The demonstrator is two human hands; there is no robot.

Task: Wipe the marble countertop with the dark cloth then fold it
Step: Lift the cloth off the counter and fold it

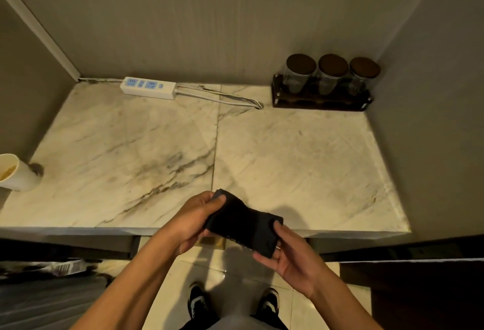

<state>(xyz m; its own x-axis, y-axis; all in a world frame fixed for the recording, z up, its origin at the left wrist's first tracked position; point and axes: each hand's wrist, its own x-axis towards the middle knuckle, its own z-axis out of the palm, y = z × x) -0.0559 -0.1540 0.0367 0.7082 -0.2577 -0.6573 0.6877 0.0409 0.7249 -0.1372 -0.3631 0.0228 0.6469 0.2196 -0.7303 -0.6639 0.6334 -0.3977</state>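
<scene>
**Inspector:** Holding position noted. The dark, folded rectangular cloth (242,221) is off the white veined marble countertop (157,146), suspended in the air over the counter's front edge, near the middle seam.

**Clerk:** And the grip?

**Inspector:** The left hand (191,222) is closed on the far-left end, thumb on top; the right hand (285,253) is clamped on the near-right end, thumb over, fingers beneath. The cloth's long axis runs diagonally between them, far-left to near-right. Neither hand is clearly nearer its middle; the left sits nearer the counter.

**Clerk:** Stage?

**Inspector:** In my judgement, folding. Another fold would bring one end across to the other along that axis.

**Clerk:** Anything obscured?

**Inspector:** The cloth's underside and layer count cannot be read; its dark surface hides the creases. The white paper cup (15,172) at the counter's left edge is cut off.
</scene>
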